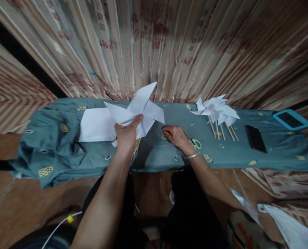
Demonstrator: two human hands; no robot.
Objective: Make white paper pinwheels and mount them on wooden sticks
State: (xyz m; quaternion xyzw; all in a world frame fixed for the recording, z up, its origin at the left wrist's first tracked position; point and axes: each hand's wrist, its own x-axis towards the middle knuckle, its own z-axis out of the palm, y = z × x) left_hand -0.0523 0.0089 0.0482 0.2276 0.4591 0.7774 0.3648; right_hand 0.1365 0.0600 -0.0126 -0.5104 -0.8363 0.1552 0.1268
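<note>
A white paper pinwheel (150,110) is pinched in my left hand (128,133), with the thumb pressed near its centre. It is held over the cloth-covered bench. Behind it to the left lies a stack of white paper (97,124). Thin wooden sticks (136,147) show partly under my left wrist. My right hand (177,136) is low over the cloth, its fingertips pinched together; whatever may be between them is too small to make out. Just beside that hand, scissors with light green handles (196,144) lie partly hidden by it.
Several finished pinwheels (217,110) on wooden sticks lie together at the right. Farther right are a dark phone (256,139) and a blue-framed tablet (291,119). A patterned curtain (154,45) hangs right behind the bench's grey-green cloth (229,155).
</note>
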